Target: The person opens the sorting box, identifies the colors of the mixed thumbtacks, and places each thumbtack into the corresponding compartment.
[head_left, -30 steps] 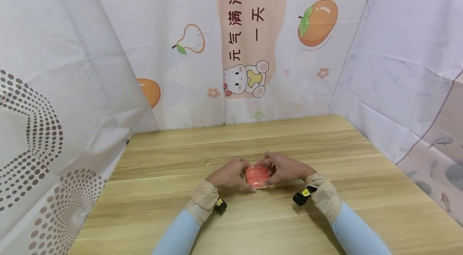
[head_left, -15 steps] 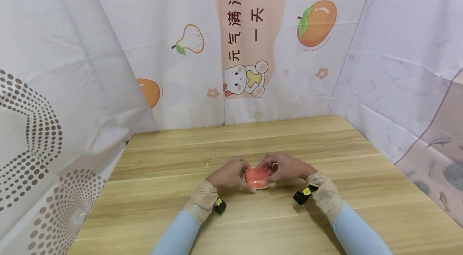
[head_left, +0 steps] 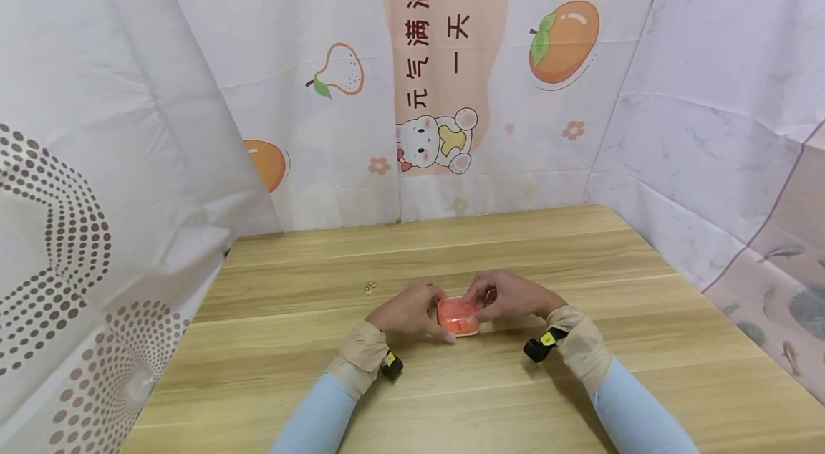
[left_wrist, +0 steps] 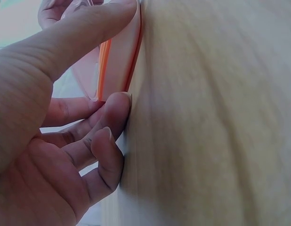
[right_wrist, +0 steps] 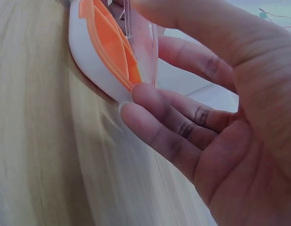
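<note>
A small white box [head_left: 465, 333] with an orange divided insert [right_wrist: 110, 42] sits on the wooden table. Its clear lid [right_wrist: 148, 52] is raised at the right side and tilted, as the right wrist view shows. My left hand [head_left: 409, 309] grips the box from the left, thumb on the near side and fingers round the far side. With thumb and fingers my right hand [head_left: 512, 295] pinches the lid's right edge. Two of its fingertips lie close to the box rim. What the compartments hold cannot be made out.
Several tiny ring-like pieces [head_left: 370, 288] lie on the wooden table [head_left: 477, 397] to the left of the box, beyond the left hand. A printed curtain [head_left: 335, 175] hangs along the table's back edge, with more sheets at both sides.
The lid has tilted up from the box at its right side, and the right hand has risen slightly with it. The left hand stays in place on the box.
</note>
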`<state>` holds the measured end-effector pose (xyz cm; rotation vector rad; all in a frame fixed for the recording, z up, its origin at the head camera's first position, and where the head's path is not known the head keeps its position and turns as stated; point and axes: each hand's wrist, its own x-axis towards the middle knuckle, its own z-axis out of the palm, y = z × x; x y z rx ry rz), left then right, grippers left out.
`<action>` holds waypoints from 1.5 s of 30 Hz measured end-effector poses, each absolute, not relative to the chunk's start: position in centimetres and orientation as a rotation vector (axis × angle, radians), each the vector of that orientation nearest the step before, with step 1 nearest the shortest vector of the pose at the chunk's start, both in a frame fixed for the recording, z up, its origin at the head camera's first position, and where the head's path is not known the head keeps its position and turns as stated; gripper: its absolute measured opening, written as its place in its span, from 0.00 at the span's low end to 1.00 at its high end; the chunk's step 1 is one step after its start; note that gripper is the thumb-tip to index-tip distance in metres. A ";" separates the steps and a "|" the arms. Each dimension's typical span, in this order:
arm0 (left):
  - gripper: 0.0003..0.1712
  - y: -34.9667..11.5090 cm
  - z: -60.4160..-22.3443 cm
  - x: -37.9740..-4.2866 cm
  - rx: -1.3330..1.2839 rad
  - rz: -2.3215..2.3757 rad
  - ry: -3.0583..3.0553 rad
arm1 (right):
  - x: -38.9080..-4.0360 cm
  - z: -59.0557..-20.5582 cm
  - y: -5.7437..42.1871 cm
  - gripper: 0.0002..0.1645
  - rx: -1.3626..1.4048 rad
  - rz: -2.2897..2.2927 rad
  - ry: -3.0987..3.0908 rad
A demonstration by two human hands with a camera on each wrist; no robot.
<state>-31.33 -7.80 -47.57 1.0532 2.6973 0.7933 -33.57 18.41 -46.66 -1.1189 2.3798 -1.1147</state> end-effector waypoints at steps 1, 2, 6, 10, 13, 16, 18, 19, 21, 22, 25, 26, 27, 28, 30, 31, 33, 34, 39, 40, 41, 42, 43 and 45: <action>0.43 -7.8 -47.6 -31.3 1.055 0.787 2.700 | -33.6 -46.7 18.5 0.18 -1.117 -1.120 2.381; 0.44 -7.8 -47.6 -31.3 1.056 0.781 2.702 | -33.7 -46.7 18.5 0.18 -1.116 -1.127 2.379; 0.43 -7.8 -47.6 -31.3 1.065 0.771 2.708 | -33.7 -46.6 18.7 0.16 -1.103 -1.156 2.370; 0.43 -7.9 -47.6 -31.4 1.069 0.770 2.709 | -33.8 -46.6 18.8 0.15 -1.079 -1.181 2.365; 0.44 -7.9 -47.6 -31.3 1.057 0.767 2.705 | -33.9 -46.8 18.8 0.15 -1.072 -1.180 2.381; 0.45 -7.9 -47.6 -31.3 1.027 0.770 2.702 | -33.9 -46.9 18.8 0.15 -1.077 -1.178 2.396; 0.46 -7.8 -47.6 -31.2 1.009 0.775 2.701 | -33.9 -46.9 18.8 0.15 -1.076 -1.177 2.403; 0.46 -7.8 -47.6 -31.2 1.003 0.776 2.701 | -33.8 -46.8 18.8 0.15 -1.075 -1.173 2.406; 0.46 -7.8 -47.6 -31.2 0.997 0.779 2.703 | -33.8 -46.8 18.9 0.15 -1.073 -1.163 2.409; 0.46 -7.8 -47.6 -31.1 0.995 0.780 2.702 | -33.8 -46.7 18.9 0.15 -1.071 -1.161 2.406; 0.45 -7.8 -47.6 -31.1 1.004 0.788 2.698 | -33.9 -46.6 19.0 0.16 -1.066 -1.159 2.395; 0.45 -7.8 -47.6 -31.1 1.006 0.789 2.698 | -33.9 -46.6 19.0 0.16 -1.062 -1.162 2.391; 0.45 -7.8 -47.5 -31.1 1.008 0.791 2.696 | -33.9 -46.6 19.0 0.16 -1.058 -1.165 2.387; 0.45 -7.7 -47.5 -31.1 1.011 0.790 2.696 | -33.9 -46.6 19.0 0.16 -1.055 -1.170 2.383; 0.45 -7.7 -47.5 -31.1 1.013 0.788 2.696 | -33.9 -46.6 19.0 0.16 -1.045 -1.176 2.379; 0.45 -7.7 -47.5 -31.1 1.013 0.786 2.698 | -34.0 -46.6 19.0 0.16 -1.040 -1.178 2.378; 0.46 -7.7 -47.5 -31.0 1.008 0.779 2.702 | -34.0 -46.7 19.1 0.16 -1.032 -1.184 2.374; 0.46 -7.8 -47.5 -31.0 1.003 0.779 2.703 | -34.0 -46.6 19.1 0.16 -1.026 -1.188 2.371; 0.48 -7.7 -47.5 -31.0 0.981 0.785 2.705 | -33.7 -46.5 19.0 0.15 -0.999 -1.194 2.372; 0.49 -7.7 -47.5 -31.0 0.978 0.786 2.705 | -33.6 -46.5 19.0 0.15 -0.992 -1.193 2.374; 0.49 -7.7 -47.5 -31.0 0.976 0.787 2.705 | -33.6 -46.4 19.0 0.15 -0.988 -1.193 2.377; 0.50 -7.7 -47.5 -31.1 0.976 0.788 2.704 | -33.5 -46.4 19.0 0.15 -0.983 -1.193 2.377; 0.50 -7.7 -47.6 -31.1 0.976 0.789 2.704 | -33.5 -46.3 19.0 0.15 -0.979 -1.196 2.377; 0.51 -7.7 -47.7 -31.1 0.983 0.789 2.704 | -33.4 -46.3 19.0 0.15 -0.975 -1.202 2.374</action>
